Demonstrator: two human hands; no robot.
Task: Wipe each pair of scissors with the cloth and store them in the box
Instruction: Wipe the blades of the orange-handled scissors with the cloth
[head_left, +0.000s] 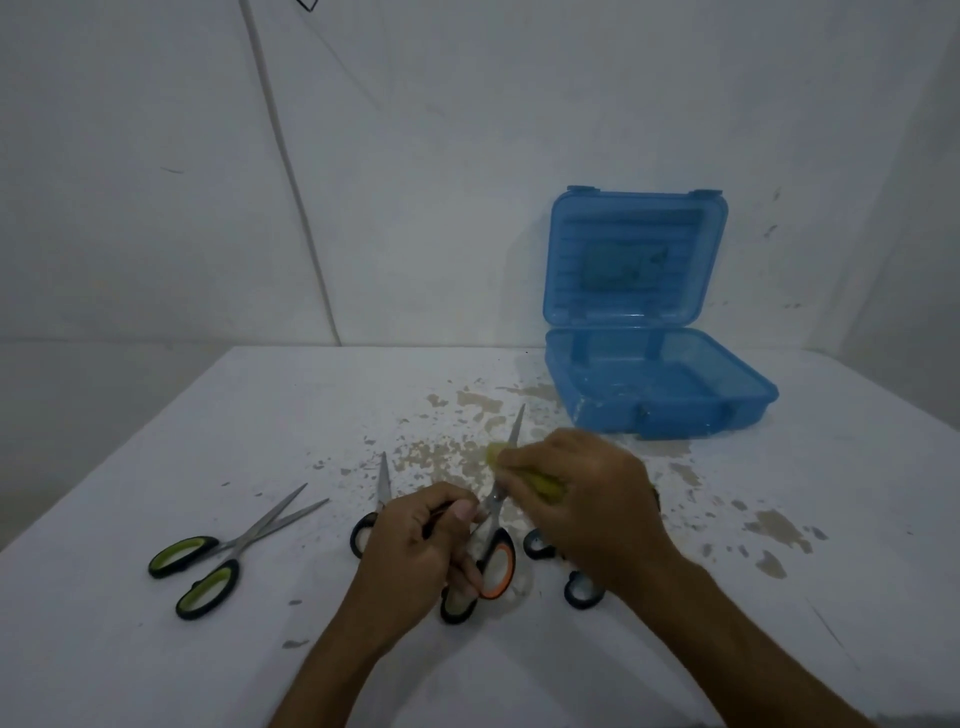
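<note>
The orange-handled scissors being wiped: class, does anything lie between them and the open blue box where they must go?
Nothing visible does. The orange-handled scissors are in the left hand; the tabletop up to the blue box shows only stains. Its lid stands open, and its tray looks empty.

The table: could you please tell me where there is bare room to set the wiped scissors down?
Free patches: the near edge of the table below the green-handled scissors, the far left corner, and the strip right of the right hand, in front of the blue box. It is crowded around both hands, where several scissors lie.
</note>
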